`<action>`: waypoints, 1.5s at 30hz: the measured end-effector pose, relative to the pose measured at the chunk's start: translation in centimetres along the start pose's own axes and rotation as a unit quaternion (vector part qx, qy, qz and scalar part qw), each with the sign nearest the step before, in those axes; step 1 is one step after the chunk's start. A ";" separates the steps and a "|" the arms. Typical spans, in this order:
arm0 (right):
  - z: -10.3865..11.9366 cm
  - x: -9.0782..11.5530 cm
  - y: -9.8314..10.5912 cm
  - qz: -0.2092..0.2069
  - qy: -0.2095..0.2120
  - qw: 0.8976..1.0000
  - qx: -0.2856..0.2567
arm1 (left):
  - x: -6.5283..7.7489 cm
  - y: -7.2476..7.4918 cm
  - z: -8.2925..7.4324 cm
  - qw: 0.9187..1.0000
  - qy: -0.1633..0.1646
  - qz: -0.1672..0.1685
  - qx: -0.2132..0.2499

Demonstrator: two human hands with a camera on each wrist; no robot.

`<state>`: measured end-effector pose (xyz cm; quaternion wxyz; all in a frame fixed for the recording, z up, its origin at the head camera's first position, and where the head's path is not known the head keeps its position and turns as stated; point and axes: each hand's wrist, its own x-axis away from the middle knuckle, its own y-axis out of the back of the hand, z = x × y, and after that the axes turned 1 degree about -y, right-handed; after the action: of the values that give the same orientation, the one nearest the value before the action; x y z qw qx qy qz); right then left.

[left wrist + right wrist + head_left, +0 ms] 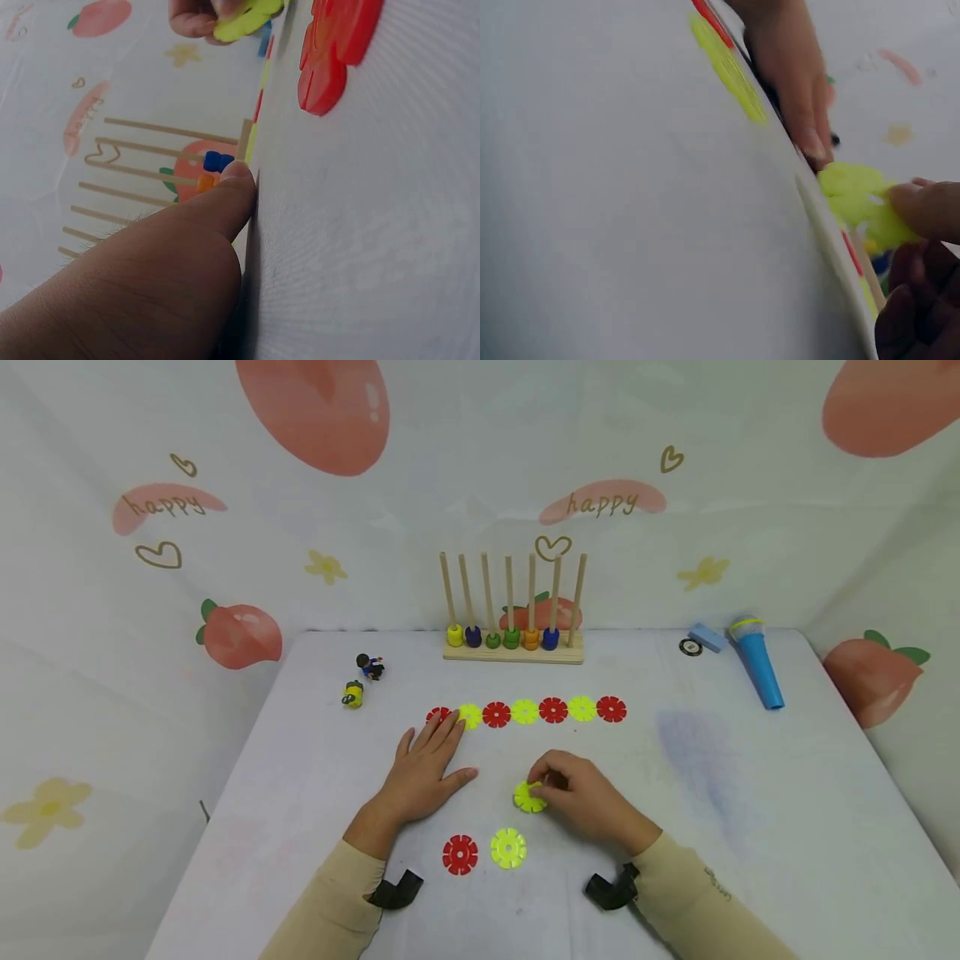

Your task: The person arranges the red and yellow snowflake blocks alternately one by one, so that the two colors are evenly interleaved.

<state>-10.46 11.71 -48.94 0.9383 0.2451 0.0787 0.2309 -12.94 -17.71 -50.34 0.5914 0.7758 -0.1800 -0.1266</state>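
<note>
Between thumb and fingers my right hand [592, 795] pinches a yellow notched disc [528, 797], held over the middle of the table. My left hand [423, 777] lies flat with fingers spread, its fingertips on the red disc [437, 714] at the left end of a row. That row alternates red and yellow discs, running right to another red disc [611, 709]. Nearer the front edge lie a loose red disc [460, 855] and a loose yellow disc [508, 848]. In the right wrist view the pinched yellow disc [855, 199] appears tilted up off the table.
Behind the row stands a wooden rack [513, 653] with upright pegs and coloured beads. Two small toy figures [362, 681] are at the back left. At the back right lie a blue toy microphone [757, 664], a blue block [708, 637] and a black round piece [691, 647].
</note>
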 end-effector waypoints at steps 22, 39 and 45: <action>-7.7 1.5 10.8 -0.270 -0.138 0.939 0.159 | 0.1 -0.2 0.1 1.000 -0.003 -0.008 0.003; -5.6 1.4 9.3 -0.111 -0.148 0.915 0.359 | 0.1 -0.1 0.2 1.000 -0.005 -0.002 0.004; -5.4 1.3 9.3 -0.099 -0.168 0.923 0.331 | 0.0 -0.2 0.3 1.000 -0.005 0.000 0.006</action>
<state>-14.44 21.82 -49.04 0.8210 0.5681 0.0161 0.0533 -13.05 -17.87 -50.61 0.5858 0.7787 -0.1836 -0.1292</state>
